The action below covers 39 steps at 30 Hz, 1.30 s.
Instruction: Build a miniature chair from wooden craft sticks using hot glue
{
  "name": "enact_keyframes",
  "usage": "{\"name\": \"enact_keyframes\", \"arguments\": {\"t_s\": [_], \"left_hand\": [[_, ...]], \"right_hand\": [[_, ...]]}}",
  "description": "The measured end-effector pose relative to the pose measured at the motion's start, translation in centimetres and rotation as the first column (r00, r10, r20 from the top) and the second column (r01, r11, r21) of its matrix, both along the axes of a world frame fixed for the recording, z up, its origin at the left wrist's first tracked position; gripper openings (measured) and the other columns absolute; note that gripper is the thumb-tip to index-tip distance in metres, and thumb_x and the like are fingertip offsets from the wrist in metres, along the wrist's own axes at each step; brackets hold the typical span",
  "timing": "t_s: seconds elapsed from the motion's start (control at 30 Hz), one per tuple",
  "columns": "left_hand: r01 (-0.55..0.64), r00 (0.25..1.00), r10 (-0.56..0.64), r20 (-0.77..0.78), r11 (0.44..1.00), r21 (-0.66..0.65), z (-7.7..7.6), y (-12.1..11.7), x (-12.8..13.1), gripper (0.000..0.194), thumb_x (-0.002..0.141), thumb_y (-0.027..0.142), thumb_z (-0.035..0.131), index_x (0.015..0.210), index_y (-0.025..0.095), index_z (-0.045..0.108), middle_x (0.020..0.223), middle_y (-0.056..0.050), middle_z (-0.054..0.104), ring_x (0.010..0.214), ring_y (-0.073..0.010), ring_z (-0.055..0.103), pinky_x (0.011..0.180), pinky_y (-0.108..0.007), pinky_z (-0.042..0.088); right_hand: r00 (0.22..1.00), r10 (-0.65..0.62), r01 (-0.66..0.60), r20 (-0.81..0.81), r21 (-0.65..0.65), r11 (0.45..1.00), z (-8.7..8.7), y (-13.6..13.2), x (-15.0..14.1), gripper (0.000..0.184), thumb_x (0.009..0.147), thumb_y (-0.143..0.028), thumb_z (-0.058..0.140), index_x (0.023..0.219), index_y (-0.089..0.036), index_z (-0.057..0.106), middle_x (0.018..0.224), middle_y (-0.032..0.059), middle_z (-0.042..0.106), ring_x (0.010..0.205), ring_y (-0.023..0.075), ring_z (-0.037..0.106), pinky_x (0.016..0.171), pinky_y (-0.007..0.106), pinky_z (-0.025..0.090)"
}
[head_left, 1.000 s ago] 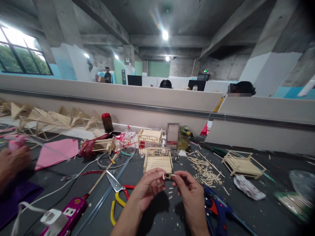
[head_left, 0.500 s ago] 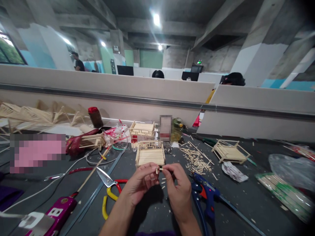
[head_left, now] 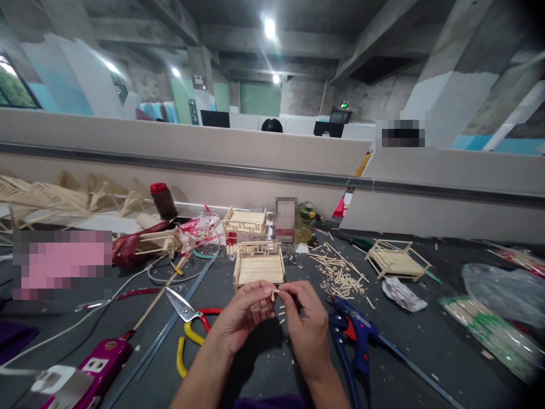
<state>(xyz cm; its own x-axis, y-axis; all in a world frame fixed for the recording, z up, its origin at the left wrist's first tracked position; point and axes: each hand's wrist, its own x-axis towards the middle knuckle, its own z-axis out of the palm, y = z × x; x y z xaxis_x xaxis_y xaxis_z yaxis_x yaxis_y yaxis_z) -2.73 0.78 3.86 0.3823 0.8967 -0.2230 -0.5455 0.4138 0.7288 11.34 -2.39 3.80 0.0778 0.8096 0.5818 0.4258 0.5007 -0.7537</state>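
Carefully, the left hand (head_left: 247,315) pinches one short, pale wooden stick piece (head_left: 273,296) between the thumb and the forefinger, and this piece stands nearly upright; its other fingers are curled loosely. Likewise, the right hand (head_left: 309,321) presses thumb and forefinger on a second short stick of pale wood (head_left: 276,291), which lies almost level; its remaining fingers are folded inward; the two pieces meet, or nearly meet, between the fingertips, but they are too small to tell. Both pieces are above the dark grey tabletop (head_left: 426,341), just in front of a pale wooden model with slatted floor and railing (head_left: 259,270); to the right of this model spreads a heap of thin pale sticks (head_left: 338,272); beside the right forearm lies a blue glue gun with red trigger (head_left: 360,335); near the left forearm lie silver-bladed scissors with red and yellow handles (head_left: 184,307).
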Motion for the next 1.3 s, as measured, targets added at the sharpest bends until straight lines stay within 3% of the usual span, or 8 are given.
{"name": "enact_keyframes", "arguments": {"t_s": [1.3], "left_hand": [[-0.022,0.999,0.022,0.031,1.000,0.013,-0.17,0.00,0.14,0.023,0.067,0.026,0.084,0.075,0.011,0.069,0.062,0.001,0.058,0.058,-0.0084,0.055,0.059,-0.022,0.050]], "right_hand": [[0.998,0.009,-0.009,-0.055,0.002,1.000,-0.66,0.14,-0.43,0.012,0.094,-0.024,0.057,0.089,-0.021,0.067,0.082,0.0016,0.064,0.076,0.0155,0.060,0.068,0.025,0.045]]}}
